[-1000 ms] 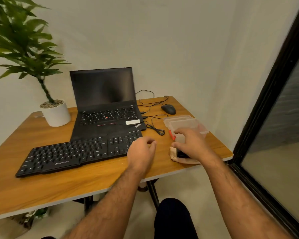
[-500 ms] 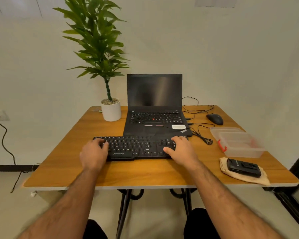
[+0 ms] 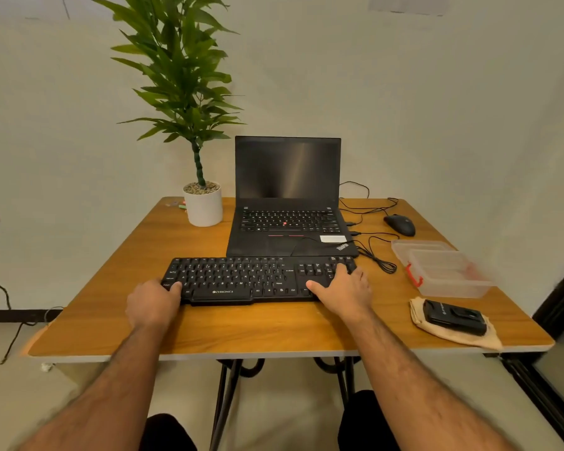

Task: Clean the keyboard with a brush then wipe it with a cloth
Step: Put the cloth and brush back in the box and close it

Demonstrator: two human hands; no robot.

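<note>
Barely shifted, both hands, left hand (image 3: 153, 304) and right hand (image 3: 342, 292), grip the flat black plastic keyboard's (image 3: 241, 278) ends, fingers curled.

Keyboard (image 3: 258, 278) before laptop (image 3: 287, 203); plant (image 3: 202, 203) left, mouse (image 3: 400, 224) right.

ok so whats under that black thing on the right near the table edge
A beige cloth lies under the black brush, its edges showing all round it on the wooden table. The brush covers the middle of the cloth, so anything between them is hidden.
</note>
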